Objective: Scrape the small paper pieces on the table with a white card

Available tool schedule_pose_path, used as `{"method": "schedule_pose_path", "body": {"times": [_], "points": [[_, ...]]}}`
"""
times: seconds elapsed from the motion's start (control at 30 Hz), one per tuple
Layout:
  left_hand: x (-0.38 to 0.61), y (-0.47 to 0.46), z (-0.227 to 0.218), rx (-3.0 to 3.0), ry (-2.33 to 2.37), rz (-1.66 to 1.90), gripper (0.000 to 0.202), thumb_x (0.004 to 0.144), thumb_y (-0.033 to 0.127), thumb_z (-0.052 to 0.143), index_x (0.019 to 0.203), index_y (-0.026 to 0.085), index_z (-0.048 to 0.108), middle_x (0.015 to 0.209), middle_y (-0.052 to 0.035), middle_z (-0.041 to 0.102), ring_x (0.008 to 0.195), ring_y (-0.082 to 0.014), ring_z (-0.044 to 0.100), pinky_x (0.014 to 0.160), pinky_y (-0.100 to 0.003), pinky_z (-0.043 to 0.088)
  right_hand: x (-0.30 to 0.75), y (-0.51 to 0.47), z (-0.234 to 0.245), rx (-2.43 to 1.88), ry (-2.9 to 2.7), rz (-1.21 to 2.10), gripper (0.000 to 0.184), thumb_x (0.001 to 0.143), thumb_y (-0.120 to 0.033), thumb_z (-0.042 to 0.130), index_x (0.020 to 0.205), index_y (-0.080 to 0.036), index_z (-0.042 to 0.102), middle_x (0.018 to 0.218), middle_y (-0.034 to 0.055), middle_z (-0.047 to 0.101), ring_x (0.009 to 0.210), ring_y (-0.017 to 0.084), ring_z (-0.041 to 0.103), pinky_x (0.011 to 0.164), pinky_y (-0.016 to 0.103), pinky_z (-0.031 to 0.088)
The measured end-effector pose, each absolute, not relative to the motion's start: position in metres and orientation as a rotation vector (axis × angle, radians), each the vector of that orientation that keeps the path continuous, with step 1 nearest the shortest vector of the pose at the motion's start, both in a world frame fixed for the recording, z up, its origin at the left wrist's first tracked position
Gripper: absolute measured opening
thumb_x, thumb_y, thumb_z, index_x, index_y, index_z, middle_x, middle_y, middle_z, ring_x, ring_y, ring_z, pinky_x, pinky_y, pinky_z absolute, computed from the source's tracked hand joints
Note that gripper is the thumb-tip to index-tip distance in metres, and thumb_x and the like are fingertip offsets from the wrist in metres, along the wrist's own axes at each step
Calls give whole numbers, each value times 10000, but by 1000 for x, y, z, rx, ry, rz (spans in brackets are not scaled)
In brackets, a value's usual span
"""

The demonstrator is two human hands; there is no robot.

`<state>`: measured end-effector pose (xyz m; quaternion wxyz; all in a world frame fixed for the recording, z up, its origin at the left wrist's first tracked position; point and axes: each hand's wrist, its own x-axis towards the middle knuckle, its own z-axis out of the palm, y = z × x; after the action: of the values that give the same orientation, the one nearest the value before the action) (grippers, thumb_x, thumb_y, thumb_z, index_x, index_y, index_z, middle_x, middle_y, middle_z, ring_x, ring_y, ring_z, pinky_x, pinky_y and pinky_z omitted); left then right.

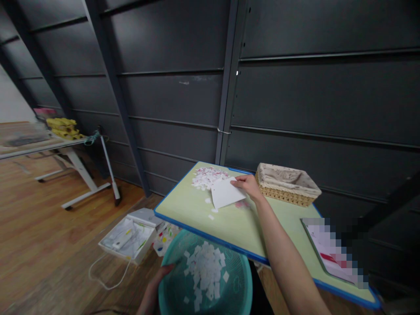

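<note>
My right hand point(246, 185) pinches a white card point(226, 195) by its edge over the desk point(183, 205), a heap of paper scraps point(206, 176) to that hand's left and a lined wicker basket point(285, 194) just right. My left hand point(161, 276), nearer me, clasps the teal basket point(248, 280), white pieces point(206, 267) right of its thumb.

Right hand point(247, 186) bare, slim fingers; right forearm point(284, 245) bare too, long, smooth, tapering toward the wrist, uncovered down to the frame edge. Left hand point(164, 272) bare, partly visible, blurry; left forearm point(150, 294) bare, cropped. Black legwear point(260, 291) low in frame, plain-looking, too dark for fabric detail.
</note>
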<state>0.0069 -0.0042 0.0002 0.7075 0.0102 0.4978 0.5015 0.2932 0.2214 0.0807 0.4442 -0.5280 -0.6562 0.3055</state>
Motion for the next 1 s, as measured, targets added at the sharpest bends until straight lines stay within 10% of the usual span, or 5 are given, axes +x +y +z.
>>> {"method": "schedule_pose_path", "body": {"times": [0.67, 1.0], "points": [[12, -6, 11, 5, 1121, 1046, 581, 743, 219, 641, 1276, 19, 525, 629, -83, 776, 697, -322, 741, 711, -453, 574, 294, 224, 80, -1323, -1590, 477, 383, 663, -445, 609, 777, -116, 768, 693, 69, 702, 610, 185, 547, 537, 263, 358], [9, -4, 4, 10, 1094, 1060, 783, 747, 231, 656, 1433, 43, 330, 757, -100, 798, 721, -303, 744, 726, -423, 573, 285, 217, 84, -1325, -1690, 554, 342, 651, -449, 608, 593, -119, 678, 525, -3, 519, 528, 113, 384, 479, 244, 229]]}}
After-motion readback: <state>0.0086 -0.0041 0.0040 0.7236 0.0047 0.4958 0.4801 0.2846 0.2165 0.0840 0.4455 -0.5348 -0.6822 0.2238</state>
